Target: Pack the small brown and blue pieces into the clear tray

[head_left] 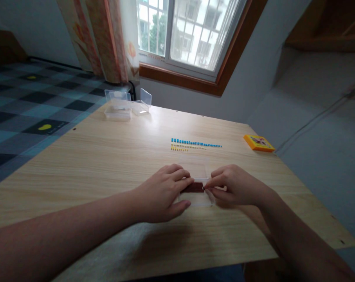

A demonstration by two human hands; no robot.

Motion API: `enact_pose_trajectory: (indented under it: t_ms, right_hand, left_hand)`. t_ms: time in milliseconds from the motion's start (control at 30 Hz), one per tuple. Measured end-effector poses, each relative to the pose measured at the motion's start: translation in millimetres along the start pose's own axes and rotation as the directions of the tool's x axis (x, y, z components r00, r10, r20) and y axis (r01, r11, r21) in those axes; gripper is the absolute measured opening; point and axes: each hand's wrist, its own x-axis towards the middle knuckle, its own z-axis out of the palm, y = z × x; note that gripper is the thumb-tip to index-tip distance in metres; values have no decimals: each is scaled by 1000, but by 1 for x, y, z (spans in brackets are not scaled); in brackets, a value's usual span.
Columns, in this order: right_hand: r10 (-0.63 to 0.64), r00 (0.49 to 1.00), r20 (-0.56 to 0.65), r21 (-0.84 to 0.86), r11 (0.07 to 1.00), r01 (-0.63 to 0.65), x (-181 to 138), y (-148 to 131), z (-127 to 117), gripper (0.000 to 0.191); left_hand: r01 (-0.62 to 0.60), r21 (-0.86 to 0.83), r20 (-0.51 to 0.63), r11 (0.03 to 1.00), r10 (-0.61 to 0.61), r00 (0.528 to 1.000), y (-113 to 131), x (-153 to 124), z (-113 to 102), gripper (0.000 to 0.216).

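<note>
A small clear plastic box (198, 199) lies open on the wooden table (107, 156), its lid (196, 169) flat behind it. Inside sits a row of dark red-brown pieces (194, 187). My left hand (162, 194) curls around the box's left side, fingers closed on the left end of that row. My right hand (236, 187) pinches the row's right end between thumb and forefinger. Just beyond the lid, a line of small blue pieces (195, 142) and a shorter line of yellow pieces (183, 148) lie on the table.
Two more clear plastic boxes (118, 105) with raised lids stand at the table's far left corner. A flat orange-yellow box (258, 143) lies at the far right edge. A checked bed cover (33, 102) is to the left, a window (189, 31) behind.
</note>
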Motion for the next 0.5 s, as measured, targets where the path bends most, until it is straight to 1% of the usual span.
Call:
enact_pose_trajectory:
  t_ms: [300,500]
  right_hand:
    - [-12,1000,0,-7,1000,12,-1,1,1,24]
    - [-8,1000,8,-21,1000,8,-1,2,2,23]
  left_hand:
    - [-1,4,-19,1000,1,1000,0,-2,1,43]
    - [4,-6,-4,1000,-4,1000,0,-1,0,46]
